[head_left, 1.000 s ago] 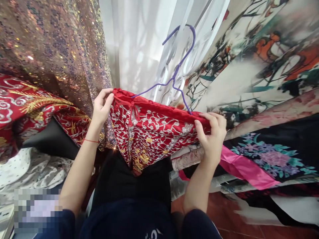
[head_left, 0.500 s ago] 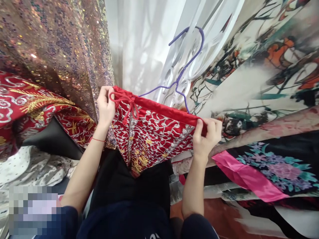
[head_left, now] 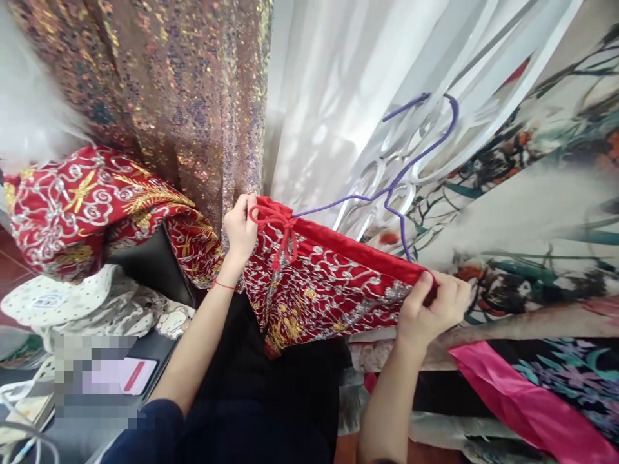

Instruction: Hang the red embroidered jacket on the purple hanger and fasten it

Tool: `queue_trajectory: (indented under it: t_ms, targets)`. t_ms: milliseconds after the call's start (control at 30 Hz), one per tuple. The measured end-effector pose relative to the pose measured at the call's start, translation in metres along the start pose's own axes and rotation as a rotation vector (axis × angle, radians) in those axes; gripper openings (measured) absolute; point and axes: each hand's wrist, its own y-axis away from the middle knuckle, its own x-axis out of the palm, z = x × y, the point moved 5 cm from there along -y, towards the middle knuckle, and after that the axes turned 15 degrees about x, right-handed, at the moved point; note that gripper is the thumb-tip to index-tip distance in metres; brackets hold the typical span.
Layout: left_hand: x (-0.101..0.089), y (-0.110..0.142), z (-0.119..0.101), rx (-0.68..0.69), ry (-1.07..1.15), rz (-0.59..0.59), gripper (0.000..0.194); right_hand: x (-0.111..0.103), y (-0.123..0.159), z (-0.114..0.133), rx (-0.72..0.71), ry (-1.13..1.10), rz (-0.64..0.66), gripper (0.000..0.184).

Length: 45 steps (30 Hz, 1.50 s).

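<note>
A red garment point(head_left: 333, 290) with silver and gold embroidery is stretched by its waistband between my hands, its lower part falling in front of my lap. My left hand point(head_left: 242, 229) grips the waistband's left end, beside a red drawstring bow point(head_left: 283, 222). At the right end, my right hand point(head_left: 430, 306) pinches the band with the thumb on the near side. A purple hanger point(head_left: 391, 187) sits behind the band, its hook pointing up and away; its lower parts are hidden by the cloth.
Another red embroidered cloth point(head_left: 91, 206) drapes at the left, before a sequined curtain point(head_left: 184, 96). A phone point(head_left: 140, 376) and a polka-dot item point(head_left: 62, 296) lie on a dark surface. Floral fabric point(head_left: 522, 238), a white frame point(head_left: 416, 161) and a pink-edged black cloth point(head_left: 512, 386) are at the right.
The view has turned leftward, so things appear farther right and mostly lower; more of the left-hand table shows. Both hands keep hold of the waistband, with the hanger still behind it.
</note>
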Motion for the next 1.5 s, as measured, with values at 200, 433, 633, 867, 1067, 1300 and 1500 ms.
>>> queue_trajectory:
  t_ms: [200, 433, 633, 867, 1067, 1300, 1500]
  targets:
    - [-0.017, 0.001, -0.003, 0.010, 0.163, 0.177, 0.030, 0.003, 0.000, -0.004, -0.083, -0.030, -0.029, 0.021]
    - [-0.100, 0.053, 0.002, -0.275, 0.208, 0.042, 0.024, -0.012, 0.021, 0.041, -0.238, -0.035, -0.201, 0.039]
    - [-0.154, 0.090, 0.053, -0.666, 0.289, -0.471, 0.024, 0.029, 0.081, 0.215, -0.637, -0.447, 0.292, 0.025]
    - [-0.172, 0.106, 0.079, -0.687, 0.605, -0.725, 0.036, 0.093, 0.205, 0.399, -1.220, -0.340, 0.641, 0.045]
    - [-0.186, 0.093, 0.079, -0.663, 0.603, -0.816, 0.048, 0.116, 0.212, 0.443, -1.122, -0.311, 0.828, 0.038]
    - [-0.197, 0.052, 0.011, -0.354, 0.127, -0.674, 0.033, 0.111, 0.115, 0.427, -0.720, -0.233, 0.670, 0.029]
    - [-0.189, 0.031, -0.041, -0.237, 0.040, -0.378, 0.004, 0.139, 0.043, 0.373, -0.252, -0.122, 0.726, 0.032]
